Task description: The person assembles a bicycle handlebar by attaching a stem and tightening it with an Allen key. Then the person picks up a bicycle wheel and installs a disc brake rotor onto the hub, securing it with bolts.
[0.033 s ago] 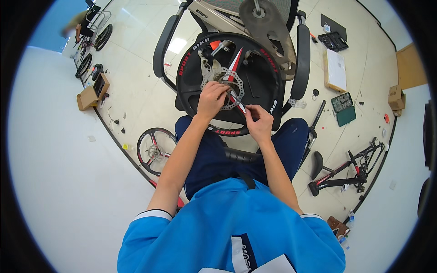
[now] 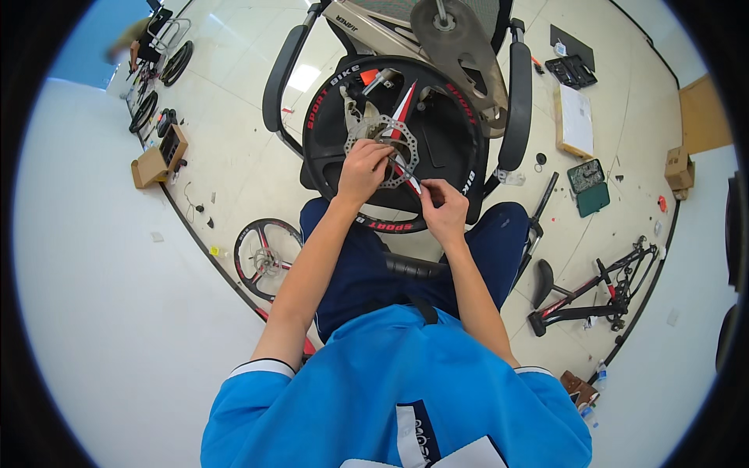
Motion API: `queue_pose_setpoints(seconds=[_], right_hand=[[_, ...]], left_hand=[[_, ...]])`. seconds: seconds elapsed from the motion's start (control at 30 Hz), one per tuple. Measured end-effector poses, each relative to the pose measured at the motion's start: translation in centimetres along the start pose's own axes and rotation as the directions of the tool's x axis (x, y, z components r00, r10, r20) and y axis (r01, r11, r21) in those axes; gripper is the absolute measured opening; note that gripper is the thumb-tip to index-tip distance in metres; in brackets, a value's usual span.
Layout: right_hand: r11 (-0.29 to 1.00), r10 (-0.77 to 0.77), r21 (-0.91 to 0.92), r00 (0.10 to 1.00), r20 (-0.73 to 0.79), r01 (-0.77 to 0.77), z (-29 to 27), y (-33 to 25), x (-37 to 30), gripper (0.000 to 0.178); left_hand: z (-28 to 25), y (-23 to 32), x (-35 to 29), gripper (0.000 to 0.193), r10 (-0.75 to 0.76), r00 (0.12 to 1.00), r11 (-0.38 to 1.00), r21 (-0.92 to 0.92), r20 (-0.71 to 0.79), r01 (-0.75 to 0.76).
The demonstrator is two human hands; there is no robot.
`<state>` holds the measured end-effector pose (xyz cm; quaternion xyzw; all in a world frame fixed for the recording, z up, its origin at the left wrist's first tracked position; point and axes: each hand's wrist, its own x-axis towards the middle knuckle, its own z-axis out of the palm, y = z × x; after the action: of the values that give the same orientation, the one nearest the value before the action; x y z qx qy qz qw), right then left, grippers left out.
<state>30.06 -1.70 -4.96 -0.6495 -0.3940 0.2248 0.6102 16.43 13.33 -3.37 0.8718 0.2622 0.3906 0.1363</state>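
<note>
A black bicycle wheel [image 2: 314, 140] with red and white markings lies flat on the chair seat before me. At its hub sits a silver brake rotor [image 2: 411, 147], full of small holes. My left hand [image 2: 363, 170] is closed over the rotor's middle, fingertips pinched together; what they grip is hidden. Just right of the rotor, my right hand [image 2: 445, 210] pinches a thin rod, apparently a hex key [image 2: 407, 171], slanting toward the left fingertips. Within the wheel rim, another hex key [image 2: 434, 148] rests on the black surface. A crumpled clear plastic bag [image 2: 357, 115] lies beside the rotor.
Chair armrests [image 2: 282, 78] flank the wheel, and a beige bike frame [image 2: 374, 31] lies behind it. Left on the floor are a second wheel [image 2: 240, 253] and an opened cardboard box [image 2: 150, 168]. To the right are a green case [image 2: 593, 199] and a black bike frame [image 2: 577, 300].
</note>
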Motion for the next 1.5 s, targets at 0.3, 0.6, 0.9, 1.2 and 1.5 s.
queue_pose_setpoints(seconds=[0.3, 0.6, 0.9, 1.2, 1.5], right_hand=[[0.99, 0.134, 0.014, 0.974, 0.184, -0.139, 0.2, -0.9, -0.1, 0.017], [0.975, 0.213, 0.004, 0.938, 0.274, -0.223, 0.2, 2.0, 0.6, 0.018], [0.991, 0.12, -0.099, 0.947, 0.298, -0.095, 0.3, 1.2, 1.4, 0.018], [0.859, 0.393, 0.112, 0.784, 0.48, -0.499, 0.1, 2.5, 2.1, 0.023], [0.796, 0.426, 0.093, 0.663, 0.616, -0.598, -1.1, 2.5, 3.6, 0.025]], left_hand=[[-0.5, 0.4, 0.8, 0.013, -0.084, 0.993, 0.996, 0.033, 0.086, 0.081], [-0.5, 0.5, 1.2, 0.012, -0.136, 0.977, 0.991, 0.023, 0.165, 0.134], [0.8, 0.9, 0.0, 0.014, -0.163, 0.986, 0.984, -0.077, -0.02, 0.161], [2.6, 0.3, -1.6, 0.016, -0.248, 0.955, 0.956, -0.198, -0.16, 0.215], [2.8, 0.5, -1.7, 0.016, -0.3, 0.938, 0.937, -0.24, -0.173, 0.255]])
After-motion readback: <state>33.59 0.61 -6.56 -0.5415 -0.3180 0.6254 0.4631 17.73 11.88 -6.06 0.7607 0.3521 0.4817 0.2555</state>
